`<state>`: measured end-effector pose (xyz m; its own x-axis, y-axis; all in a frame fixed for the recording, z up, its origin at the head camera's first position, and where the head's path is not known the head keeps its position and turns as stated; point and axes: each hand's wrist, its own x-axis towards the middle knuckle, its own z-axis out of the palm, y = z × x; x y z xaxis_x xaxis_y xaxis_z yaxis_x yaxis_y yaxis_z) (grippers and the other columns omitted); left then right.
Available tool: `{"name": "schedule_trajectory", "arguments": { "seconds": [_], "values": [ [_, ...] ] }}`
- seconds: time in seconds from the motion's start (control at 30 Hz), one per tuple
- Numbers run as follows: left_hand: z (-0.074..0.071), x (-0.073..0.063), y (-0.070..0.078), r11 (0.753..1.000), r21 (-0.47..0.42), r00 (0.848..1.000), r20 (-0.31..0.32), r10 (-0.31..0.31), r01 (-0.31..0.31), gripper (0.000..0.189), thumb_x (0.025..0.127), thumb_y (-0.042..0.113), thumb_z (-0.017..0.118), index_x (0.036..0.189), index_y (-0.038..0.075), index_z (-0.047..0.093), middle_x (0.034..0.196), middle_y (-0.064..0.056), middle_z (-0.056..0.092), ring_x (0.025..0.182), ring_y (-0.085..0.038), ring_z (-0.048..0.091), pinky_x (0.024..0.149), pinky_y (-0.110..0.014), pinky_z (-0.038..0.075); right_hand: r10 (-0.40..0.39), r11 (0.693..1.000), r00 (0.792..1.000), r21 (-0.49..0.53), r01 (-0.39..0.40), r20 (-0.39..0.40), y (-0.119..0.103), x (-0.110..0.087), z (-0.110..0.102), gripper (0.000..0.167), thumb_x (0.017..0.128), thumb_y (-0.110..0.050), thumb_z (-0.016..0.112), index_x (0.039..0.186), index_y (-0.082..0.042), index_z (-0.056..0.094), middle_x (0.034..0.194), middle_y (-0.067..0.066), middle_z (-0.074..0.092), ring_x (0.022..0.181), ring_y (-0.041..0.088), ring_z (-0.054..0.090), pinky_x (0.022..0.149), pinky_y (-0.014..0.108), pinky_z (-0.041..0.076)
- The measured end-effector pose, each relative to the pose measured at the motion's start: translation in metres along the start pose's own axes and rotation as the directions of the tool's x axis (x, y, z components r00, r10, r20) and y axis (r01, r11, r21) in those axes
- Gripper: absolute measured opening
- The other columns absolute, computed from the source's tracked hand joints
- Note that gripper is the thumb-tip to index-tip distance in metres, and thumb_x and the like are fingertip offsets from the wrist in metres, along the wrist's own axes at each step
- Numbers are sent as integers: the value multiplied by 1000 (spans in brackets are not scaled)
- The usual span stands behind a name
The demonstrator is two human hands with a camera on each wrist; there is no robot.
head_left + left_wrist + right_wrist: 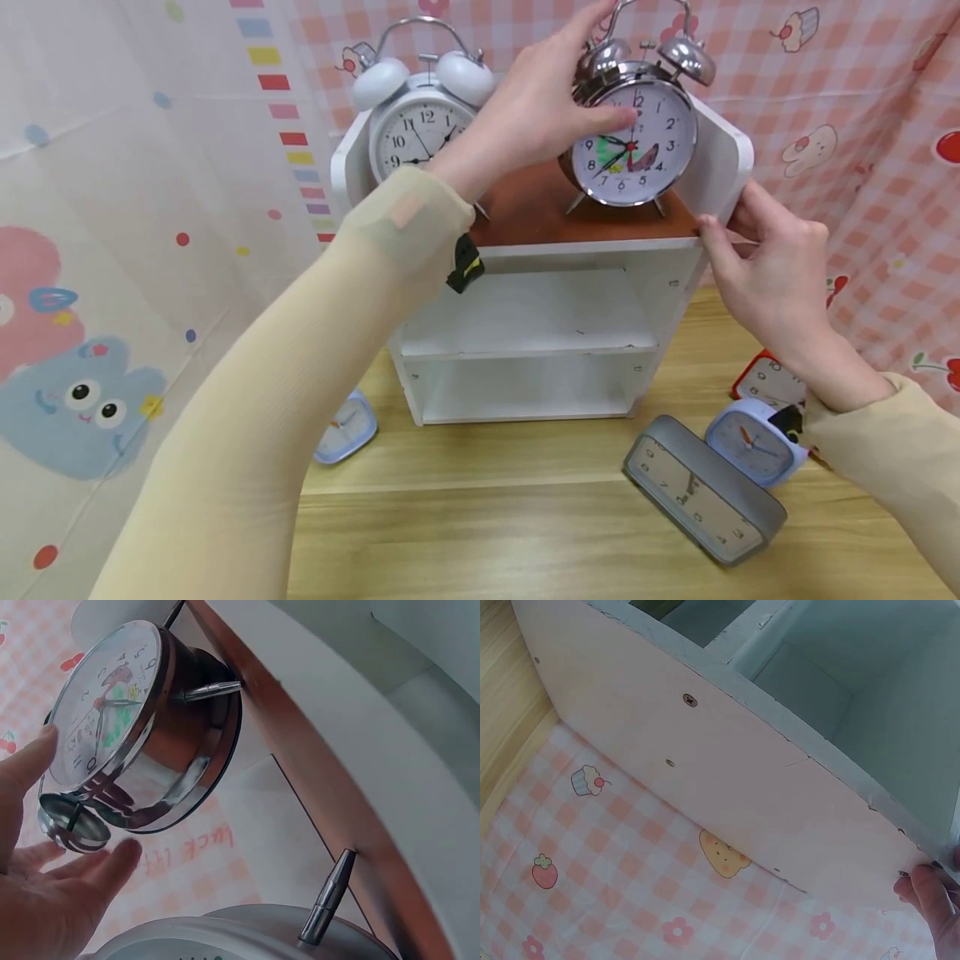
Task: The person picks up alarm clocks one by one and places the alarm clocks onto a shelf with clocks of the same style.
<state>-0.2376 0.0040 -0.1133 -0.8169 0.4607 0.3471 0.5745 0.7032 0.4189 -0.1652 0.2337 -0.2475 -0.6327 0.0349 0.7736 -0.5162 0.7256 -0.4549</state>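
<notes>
A silver twin-bell alarm clock [643, 179] stands on the brown top of a small white shelf unit [540, 353]. Around its upper part my left hand [534, 108] is spread, the thumb across the dial and the other fingers behind the bell. In the left wrist view, those fingers [124, 859] look slightly apart from the clock's body. A white twin-bell alarm clock [397, 137] stands to the left, partly covered by my left forearm. My right hand [783, 271] grips the unit's upper right side, thumb at the front edge, fingers on the outer side panel [727, 772].
On the wooden table, a grey rectangular clock [701, 492], a light-blue clock [752, 442] and a red-framed clock [768, 383] lie at right. Another blue clock [348, 429] lies at left, partly behind my sleeve. A checked curtain [847, 108] hangs close behind the unit.
</notes>
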Motion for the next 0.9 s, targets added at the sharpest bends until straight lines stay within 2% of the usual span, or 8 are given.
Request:
{"name": "schedule_trajectory", "arguments": {
  "seconds": [0.23,0.43,0.5,0.57,0.67,0.77,0.83,0.9],
  "values": [
    [-5,-8,-1,995,53,990,-116,86,-81,87,102,48,65,170,23,17,169,5,39,151,-4,43,121,-10,35,2,1000,1000,9,-2,3,-1,0,1,35,100,-10,66,134,-1,68,127,25,74,98,-39,49,82,-6,45],
    [-13,-20,3,995,47,981,-170,96,-89,80,102,51,62,168,26,24,172,9,34,152,0,38,121,-6,27,30,1000,999,-9,-29,12,1,0,-3,36,100,-13,69,136,-7,69,129,21,75,101,-37,50,88,-3,48],
    [-15,-25,2,994,40,976,-192,104,-98,79,103,51,62,168,25,26,173,10,34,154,0,36,123,-6,24,50,999,998,-22,-50,22,3,0,-5,40,100,-17,71,139,-13,68,133,17,74,114,-23,61,95,1,50],
    [-17,-31,-1,992,35,967,-221,129,-124,77,103,49,62,167,24,27,173,10,34,157,1,33,124,-5,21,68,997,997,-44,-66,34,4,0,-8,49,99,-22,72,147,-23,63,142,9,70,129,-3,65,102,2,47],
    [-22,-42,-6,984,31,944,-280,177,-176,74,104,47,63,166,21,32,172,9,36,159,0,29,125,-4,15,91,993,994,-81,-86,61,6,-2,-16,64,98,-27,74,157,-33,49,158,0,57,142,29,59,109,0,39],
    [-27,-53,-13,969,29,906,-349,238,-244,70,104,43,64,163,17,38,170,6,41,158,-1,33,125,-4,15,115,988,989,-112,-105,93,8,-6,-25,69,99,-31,72,161,-32,41,166,-2,46,144,38,56,109,-2,34],
    [-30,-61,-18,959,52,880,-385,277,-279,68,104,42,64,162,14,41,169,3,43,158,-5,34,127,-7,15,145,983,982,-132,-129,120,9,-10,-30,70,100,-34,70,163,-30,38,168,0,42,142,48,55,118,12,41],
    [-33,-69,-25,947,84,851,-420,316,-310,68,104,42,63,161,10,42,169,-1,44,158,-8,36,128,-10,16,169,979,973,-143,-147,155,12,-15,-36,72,102,-35,68,164,-27,34,170,3,39,143,52,51,126,35,42]
  ]
}}
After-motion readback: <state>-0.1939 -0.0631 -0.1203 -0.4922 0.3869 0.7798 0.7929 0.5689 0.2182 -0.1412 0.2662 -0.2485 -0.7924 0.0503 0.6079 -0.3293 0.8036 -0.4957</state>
